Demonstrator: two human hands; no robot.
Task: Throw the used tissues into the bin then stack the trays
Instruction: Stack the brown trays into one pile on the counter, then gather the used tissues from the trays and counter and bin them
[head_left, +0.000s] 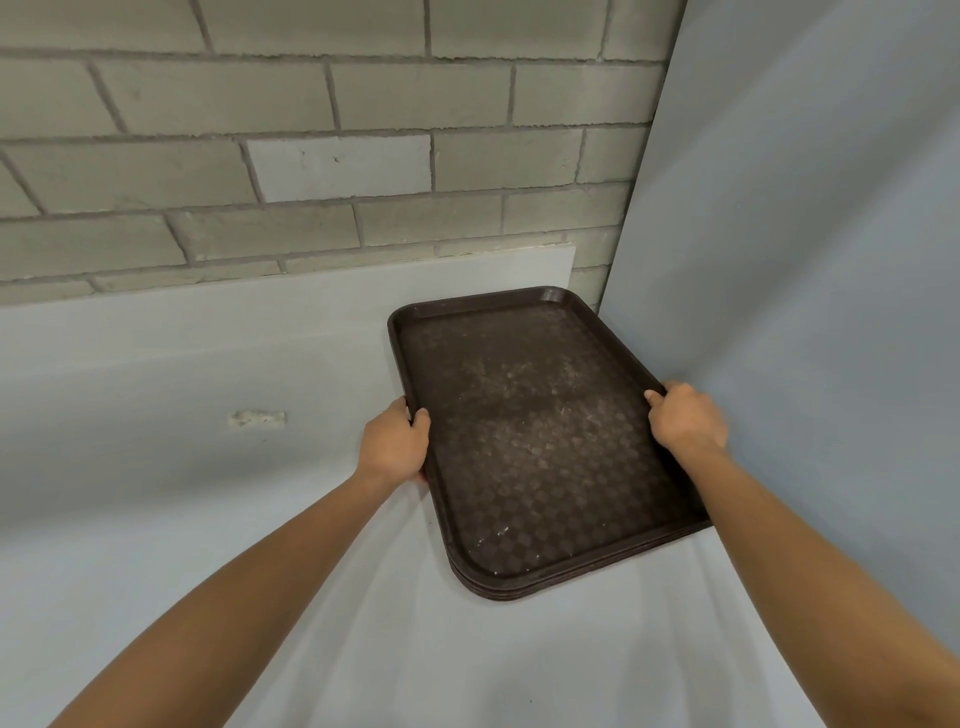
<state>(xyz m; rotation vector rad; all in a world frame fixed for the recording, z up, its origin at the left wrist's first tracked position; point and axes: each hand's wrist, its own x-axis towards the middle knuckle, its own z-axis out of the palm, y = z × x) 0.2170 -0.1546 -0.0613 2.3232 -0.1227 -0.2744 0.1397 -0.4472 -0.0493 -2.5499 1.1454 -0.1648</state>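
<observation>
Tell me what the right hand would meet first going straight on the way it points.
Likely the top tray it grips: the right hand points inward across it; depth is unclear.

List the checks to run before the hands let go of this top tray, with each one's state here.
1. Grip of the left hand on the top tray, left rim: ok, thumb over the rim.
2. Grip of the right hand on the right rim: ok.
3. No tissues on the top tray: ok, only pale scuffs show.
4. The top tray lined up with the stack beneath: ok at the near corner, where the rims run together.
5. The top tray seated flat on the stack: cannot tell.
6. The tissues in the bin: cannot tell, neither is in view.
</observation>
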